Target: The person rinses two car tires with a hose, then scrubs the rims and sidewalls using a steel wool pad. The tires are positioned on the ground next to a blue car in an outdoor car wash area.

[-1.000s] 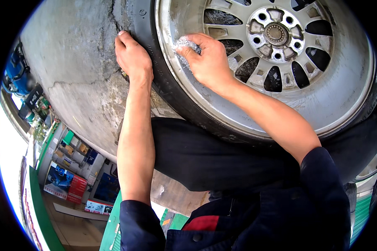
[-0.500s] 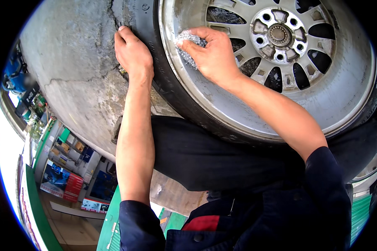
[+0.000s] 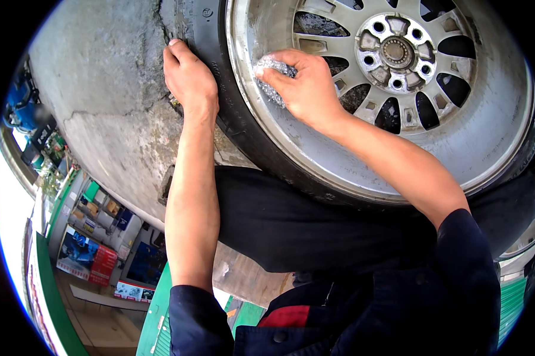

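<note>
A car wheel with its black tyre [image 3: 203, 44] lies in front of me, the inner side of its grey metal rim [image 3: 338, 151] facing up. In my right hand [image 3: 310, 89] a silvery wire scouring pad [image 3: 272, 80] is pinched between thumb and fingers. The pad presses on the rim's inner wall, close to its left lip. My left hand [image 3: 190, 77] curls against the outer left side of the tyre, thumb pointing away from me; its other fingers are mostly hidden. Dirt stains mark the spokes around the hub [image 3: 397, 52].
Rough, cracked concrete [image 3: 110, 77] stretches out to the left of the tyre. My dark-trousered leg [image 3: 315, 222] is against the wheel's near side. Below it is a brown wooden board [image 3: 249, 273]. Lower left are shelves and a red-and-blue poster board [image 3: 89, 255] beside green-edged framing.
My right hand and the scouring pad have shifted slightly toward me and to the right along the rim wall. The left hand stays in place on the tyre.
</note>
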Available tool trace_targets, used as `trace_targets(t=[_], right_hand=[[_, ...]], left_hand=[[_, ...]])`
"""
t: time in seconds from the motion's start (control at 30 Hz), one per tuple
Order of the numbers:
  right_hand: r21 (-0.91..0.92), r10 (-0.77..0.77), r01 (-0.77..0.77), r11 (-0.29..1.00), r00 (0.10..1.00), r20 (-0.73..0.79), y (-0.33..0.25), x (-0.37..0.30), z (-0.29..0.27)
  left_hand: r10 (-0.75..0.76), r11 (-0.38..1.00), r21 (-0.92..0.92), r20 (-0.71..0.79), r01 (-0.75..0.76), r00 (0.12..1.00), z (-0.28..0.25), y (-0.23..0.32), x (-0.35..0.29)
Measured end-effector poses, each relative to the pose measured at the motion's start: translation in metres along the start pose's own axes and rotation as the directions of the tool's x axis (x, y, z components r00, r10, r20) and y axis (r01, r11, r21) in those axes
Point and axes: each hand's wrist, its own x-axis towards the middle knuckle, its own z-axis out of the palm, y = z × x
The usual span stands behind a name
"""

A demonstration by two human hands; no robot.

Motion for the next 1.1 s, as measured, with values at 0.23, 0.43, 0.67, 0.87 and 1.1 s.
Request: trace_targets(t=[0.23,0.43,0.67,0.87,1.1], right_hand=[[-0.057,0.071,-0.061,0.997,0.977,0.2,0.005,-0.024,-0.016],[0.117,-0.035,0.06,0.991,0.978,-0.204,-0.008,0.06,-0.005],[-0.137,0.095,-0.067,0.988,0.974,0.208,0.032,-0.032,-0.032],[-0.021,0.144,-0.144,0.989,0.99,-0.003,0.03,0.002,-0.006],[0.08,0.099,-0.079,0.994,0.952,-0.291,0.006,0.059,0.005]], left_hand=[[0.032,0.999,0.034,-0.019,-0.032,0.999,0.001,-0.001,-0.001],[-0.052,0.999,0.01,0.039,0.052,0.998,-0.002,0.001,0.002],[-0.033,0.999,0.023,0.025,0.032,0.999,-0.001,-0.002,0.004],[-0.054,0.999,0.008,0.027,0.054,0.998,0.0,0.0,0.002],[0.007,0.999,0.032,0.018,-0.008,1.0,-0.001,0.0,0.002]])
